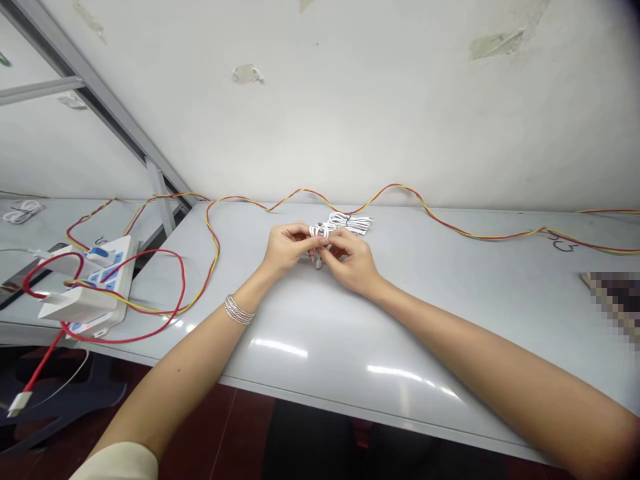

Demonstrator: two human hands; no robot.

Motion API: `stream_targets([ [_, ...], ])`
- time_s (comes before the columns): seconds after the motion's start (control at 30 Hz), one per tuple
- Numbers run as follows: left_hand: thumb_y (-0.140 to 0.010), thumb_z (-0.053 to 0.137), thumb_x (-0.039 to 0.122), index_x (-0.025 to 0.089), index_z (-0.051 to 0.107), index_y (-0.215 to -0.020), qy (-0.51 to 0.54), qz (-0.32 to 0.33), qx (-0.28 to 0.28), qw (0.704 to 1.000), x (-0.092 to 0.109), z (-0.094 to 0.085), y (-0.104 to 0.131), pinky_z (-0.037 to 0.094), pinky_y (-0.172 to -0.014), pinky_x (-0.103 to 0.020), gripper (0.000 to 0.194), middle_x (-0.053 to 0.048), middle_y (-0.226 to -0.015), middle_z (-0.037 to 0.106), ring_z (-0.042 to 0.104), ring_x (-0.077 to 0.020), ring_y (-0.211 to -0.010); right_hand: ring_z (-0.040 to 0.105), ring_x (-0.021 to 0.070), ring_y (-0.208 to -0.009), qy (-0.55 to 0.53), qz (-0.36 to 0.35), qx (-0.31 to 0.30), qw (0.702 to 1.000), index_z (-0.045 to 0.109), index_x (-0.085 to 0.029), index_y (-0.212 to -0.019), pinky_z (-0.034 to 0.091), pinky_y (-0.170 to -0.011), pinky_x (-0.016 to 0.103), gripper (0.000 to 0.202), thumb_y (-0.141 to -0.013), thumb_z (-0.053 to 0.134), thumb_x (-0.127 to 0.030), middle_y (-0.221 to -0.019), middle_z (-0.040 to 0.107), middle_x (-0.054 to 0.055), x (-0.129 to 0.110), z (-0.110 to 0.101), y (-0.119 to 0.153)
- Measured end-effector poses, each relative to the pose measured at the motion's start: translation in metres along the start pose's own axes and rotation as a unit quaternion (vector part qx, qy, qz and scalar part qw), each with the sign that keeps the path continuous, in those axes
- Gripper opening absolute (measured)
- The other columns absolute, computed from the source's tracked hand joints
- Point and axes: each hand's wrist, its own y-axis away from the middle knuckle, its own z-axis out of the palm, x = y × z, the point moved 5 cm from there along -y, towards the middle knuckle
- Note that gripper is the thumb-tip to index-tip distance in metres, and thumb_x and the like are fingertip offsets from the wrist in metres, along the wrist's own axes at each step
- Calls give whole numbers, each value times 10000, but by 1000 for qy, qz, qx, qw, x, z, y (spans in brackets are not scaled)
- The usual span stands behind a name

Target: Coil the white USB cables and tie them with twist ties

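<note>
A small coil of white cable (pixel 319 231) is held between my two hands over the grey table, with a connector end hanging just below it. My left hand (pixel 289 249) pinches the coil from the left, a bracelet on its wrist. From the right, the fingers of my right hand (pixel 351 260) close on the same cable. Right behind my hands lies a bundle of white cables (pixel 349 223) with a dark tie round its middle.
A white power strip (pixel 113 283) with plugged-in adapters (pixel 83 303) and looping red and yellow wires stands at the left. A twisted red-yellow wire (pixel 465 232) runs along the wall. Another white cable coil (pixel 23 211) lies far left; a blurred-out object (pixel 617 300) lies right.
</note>
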Motion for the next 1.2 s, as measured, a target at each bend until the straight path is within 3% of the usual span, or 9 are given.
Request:
stream_targets([
  [0.13, -662, 895, 383, 150, 740, -645, -21, 23, 24, 999, 1, -1, 0, 464, -528, -243, 280, 9, -644, 598, 564, -75, -515, 587, 126, -644, -12, 12, 15, 1000, 715, -174, -859, 519, -561, 268, 144, -909, 621, -271, -843, 627, 55, 1, -1, 0],
  [0.33, -706, 856, 448, 151, 727, -653, -31, 19, 116, 993, 0, -10, -1, 503, -657, -240, 328, 0, -637, 640, 595, -94, -618, 641, 148, -684, -71, 84, 60, 992, 652, -187, -907, 541, -603, 280, 228, -918, 631, -414, -843, 644, 43, 12, -4, 0],
  [0.43, -728, 834, 467, 149, 719, -655, -35, 6, 148, 988, -1, -14, -1, 518, -679, -247, 346, -11, -654, 666, 615, -105, -629, 648, 152, -686, -100, 102, 35, 989, 614, -192, -931, 524, -589, 277, 291, -942, 597, -482, -867, 641, 46, 16, -1, 0],
  [0.6, -701, 851, 453, 147, 705, -641, -39, -10, 144, 989, -2, -13, 0, 502, -611, -241, 344, -2, -632, 638, 604, -99, -570, 604, 163, -706, -60, 72, -39, 995, 599, -208, -937, 505, -643, 301, 281, -1005, 500, -462, -790, 626, 35, 16, 5, 0],
  [0.8, -714, 844, 467, 155, 698, -650, -43, 23, 137, 989, -1, -12, -1, 502, -625, -257, 350, 1, -633, 630, 593, -102, -580, 550, 180, -746, 17, 47, -69, 996, 511, -213, -840, 446, -680, 313, 291, -1025, 431, -423, -775, 587, 34, 12, 5, -2],
  [1.03, -787, 762, 548, 164, 675, -721, -42, 50, 215, 974, 6, -28, -5, 489, -581, -258, 400, -14, -670, 671, 620, -114, -575, 473, 155, -597, 45, 96, 2, 994, 524, -220, -882, 388, -610, 306, 279, -1037, 393, -413, -702, 544, 3, 14, -3, 0],
  [1.1, -772, 782, 533, 160, 676, -706, -55, 57, 204, 976, 8, -27, -5, 458, -537, -246, 393, -5, -641, 653, 587, -99, -534, 474, 145, -586, 31, 95, 23, 995, 533, -222, -884, 386, -593, 295, 273, -1027, 431, -431, -698, 547, -3, 14, -5, 0],
  [1.2, -747, 809, 511, 153, 708, -727, -76, 66, 141, 985, 8, -17, -3, 448, -519, -242, 373, -5, -625, 659, 571, -95, -516, 498, 141, -599, 14, 68, 20, 997, 585, -216, -963, 404, -585, 285, 240, -1009, 481, -428, -747, 594, 9, 11, -3, 0],
])
